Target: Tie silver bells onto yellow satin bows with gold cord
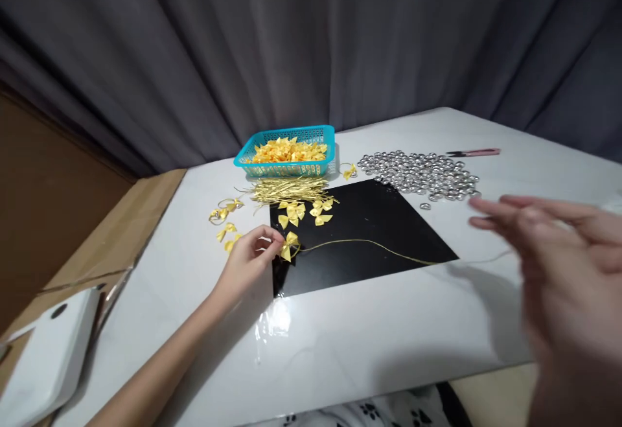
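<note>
Head view: at your far left, a white case (51, 349) lies beside the bench (350, 336), on brown cardboard (116, 219). Next come looped bows (234, 205) and loose bows (227, 229), near your left hand (247, 255) but outside its grasp. That hand pinches a yellow bow (291, 239) between thumb and fingertips at the left edge of the black sheet (379, 219); the small grip seems chosen to steady the bow while leaving most of it exposed.

Behind, the blue basket (331, 142) holds a heap of yellow bows, its rim probably stopping them from scattering. Gold ties (289, 190) lie bunched in front of it, roughly lengthwise, which should make single ones easier to pick out. More bows (293, 212) rest on the sheet's upper left, where the dark surface sets off their colour.

From the held bow, a thin gold cord (359, 241) runs in a slack curve over the sheet towards your right side. Silver beads (418, 171) spread beyond the sheet, mostly in one patch, perhaps for easy picking. The pink-handled snips (481, 152) lie behind them, apart from the cord. Your right hand (564, 252) is raised nearest the cord's far end, fingers bent and blurred; you cannot tell whether it grips the cord.
</note>
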{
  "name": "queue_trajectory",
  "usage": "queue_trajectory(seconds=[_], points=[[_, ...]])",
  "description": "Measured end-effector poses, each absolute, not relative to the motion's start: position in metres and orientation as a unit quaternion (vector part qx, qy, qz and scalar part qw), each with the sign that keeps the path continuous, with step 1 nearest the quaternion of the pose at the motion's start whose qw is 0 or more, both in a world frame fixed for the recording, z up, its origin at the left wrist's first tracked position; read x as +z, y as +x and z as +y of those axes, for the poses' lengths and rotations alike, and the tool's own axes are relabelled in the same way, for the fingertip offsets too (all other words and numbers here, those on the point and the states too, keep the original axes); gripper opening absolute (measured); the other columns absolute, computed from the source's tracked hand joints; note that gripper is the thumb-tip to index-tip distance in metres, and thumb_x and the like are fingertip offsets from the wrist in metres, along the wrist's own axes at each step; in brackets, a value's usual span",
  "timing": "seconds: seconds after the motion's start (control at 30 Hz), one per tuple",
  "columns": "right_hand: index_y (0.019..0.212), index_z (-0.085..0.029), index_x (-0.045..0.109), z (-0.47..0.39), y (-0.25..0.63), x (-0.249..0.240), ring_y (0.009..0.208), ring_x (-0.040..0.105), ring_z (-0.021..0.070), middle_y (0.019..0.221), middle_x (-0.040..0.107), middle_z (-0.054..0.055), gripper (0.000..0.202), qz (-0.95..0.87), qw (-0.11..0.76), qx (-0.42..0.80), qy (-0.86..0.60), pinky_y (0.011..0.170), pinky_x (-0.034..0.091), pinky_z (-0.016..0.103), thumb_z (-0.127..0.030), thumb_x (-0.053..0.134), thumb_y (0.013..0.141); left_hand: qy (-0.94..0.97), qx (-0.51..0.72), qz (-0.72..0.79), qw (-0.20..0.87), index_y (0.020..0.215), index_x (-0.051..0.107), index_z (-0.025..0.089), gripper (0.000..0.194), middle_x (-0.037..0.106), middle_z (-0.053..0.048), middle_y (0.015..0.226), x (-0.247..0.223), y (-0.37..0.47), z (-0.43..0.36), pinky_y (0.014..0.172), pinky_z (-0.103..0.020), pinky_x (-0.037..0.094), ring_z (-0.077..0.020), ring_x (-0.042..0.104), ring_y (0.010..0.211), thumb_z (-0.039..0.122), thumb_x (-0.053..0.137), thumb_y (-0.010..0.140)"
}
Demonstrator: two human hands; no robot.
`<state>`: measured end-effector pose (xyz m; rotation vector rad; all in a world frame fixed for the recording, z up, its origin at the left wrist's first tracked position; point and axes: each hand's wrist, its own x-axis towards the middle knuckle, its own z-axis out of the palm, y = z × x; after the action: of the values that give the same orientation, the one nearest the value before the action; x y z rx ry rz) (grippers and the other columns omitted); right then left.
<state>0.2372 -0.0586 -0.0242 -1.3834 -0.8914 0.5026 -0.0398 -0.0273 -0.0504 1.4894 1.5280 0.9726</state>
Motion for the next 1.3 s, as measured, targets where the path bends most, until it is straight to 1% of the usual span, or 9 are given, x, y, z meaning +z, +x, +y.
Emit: queue_trajectory(seconds=[0.07,0.13,0.33,0.4,0.5,0.7,0.93,1.2,1.3], points=[[0.086,-0.022,0.063,-0.073,0.213,-0.027,0.084,0.065,0.0179,0.091,0.067,0.009,0.016,-0.383,0.621,0.304,-0.613,0.063,0.049,0.028,-0.037,0.063,0.082,0.579,0.384,0.590,0.411,0.079,0.058,0.018,0.011,0.059,0.001,0.071,-0.055,-0.030,-0.033,0.060,-0.023,0.040,-0.0135,0.056,0.065,0.029,0.060,0.079],[0.076,-0.021,0.066,-0.077,0.194,-0.032,0.085,0.062,0.0144,0.090,0.066,0.006,0.011,-0.498,0.579,0.338,-0.549,0.068,0.050,0.025,-0.031,0.064,0.081,0.577,0.382,0.573,0.438,0.082,0.057,0.018,0.011,0.058,0.002,0.068,-0.060,-0.019,-0.037,0.060,-0.023,0.040,-0.0131,0.055,0.064,0.029,0.058,0.081],[0.077,-0.017,0.070,-0.035,0.188,-0.030,0.066,0.054,0.0100,0.073,0.065,0.003,0.012,-0.658,0.306,0.531,-0.437,0.059,0.043,0.020,-0.028,0.065,0.078,0.570,0.385,0.540,0.485,0.078,0.059,0.016,0.010,0.060,0.000,0.071,-0.076,-0.005,-0.030,0.062,-0.025,0.042,-0.0135,0.055,0.066,0.026,0.060,0.079],[0.077,-0.015,0.069,-0.016,0.191,-0.027,0.064,0.052,0.0095,0.071,0.064,0.004,0.013,-0.677,0.262,0.543,-0.423,0.056,0.039,0.020,-0.027,0.064,0.079,0.556,0.404,0.539,0.487,0.077,0.059,0.016,0.008,0.061,0.000,0.073,-0.081,0.000,-0.022,0.065,-0.025,0.044,-0.0135,0.056,0.069,0.024,0.061,0.078],[0.079,-0.013,0.070,0.006,0.193,-0.034,0.060,0.047,0.0081,0.071,0.063,0.004,0.017,-0.691,0.242,0.529,-0.428,0.054,0.034,0.021,-0.028,0.064,0.079,0.530,0.441,0.542,0.481,0.078,0.057,0.017,0.007,0.061,0.001,0.078,-0.083,0.010,-0.015,0.068,-0.024,0.045,-0.0118,0.058,0.072,0.024,0.061,0.079],[0.076,-0.010,0.066,0.026,0.194,-0.058,0.054,0.036,0.0038,0.058,0.049,-0.002,0.021,-0.588,0.225,0.642,-0.437,0.050,0.027,0.017,-0.030,0.073,0.071,0.486,0.433,0.531,0.543,0.075,0.057,0.019,0.009,0.060,0.003,0.075,-0.079,0.024,-0.018,0.064,-0.019,0.045,-0.0082,0.056,0.068,0.022,0.064,0.079],[0.078,-0.010,0.062,0.029,0.190,-0.056,0.055,0.034,0.0042,0.060,0.044,-0.002,0.021,-0.612,0.197,0.612,-0.461,0.050,0.024,0.017,-0.031,0.061,0.082,0.455,0.417,0.508,0.601,0.073,0.057,0.019,0.009,0.057,0.005,0.067,-0.078,0.020,-0.012,0.059,-0.016,0.042,-0.0065,0.052,0.062,0.020,0.064,0.079],[0.078,-0.013,0.058,0.026,0.190,-0.057,0.067,0.043,0.0064,0.082,0.049,0.002,0.019,-0.657,0.208,0.560,-0.460,0.053,0.033,0.017,-0.031,0.056,0.085,0.434,0.420,0.498,0.622,0.071,0.059,0.019,0.011,0.057,0.003,0.061,-0.081,0.020,-0.010,0.053,-0.018,0.039,-0.0094,0.051,0.058,0.023,0.069,0.074],[0.081,-0.014,0.057,0.025,0.190,-0.060,0.062,0.042,0.0057,0.078,0.048,0.001,0.021,-0.641,0.195,0.577,-0.467,0.051,0.034,0.016,-0.034,0.056,0.085,0.429,0.421,0.496,0.627,0.073,0.059,0.020,0.010,0.059,0.002,0.064,-0.081,0.019,-0.009,0.053,-0.019,0.040,-0.0100,0.053,0.060,0.023,0.068,0.075]])
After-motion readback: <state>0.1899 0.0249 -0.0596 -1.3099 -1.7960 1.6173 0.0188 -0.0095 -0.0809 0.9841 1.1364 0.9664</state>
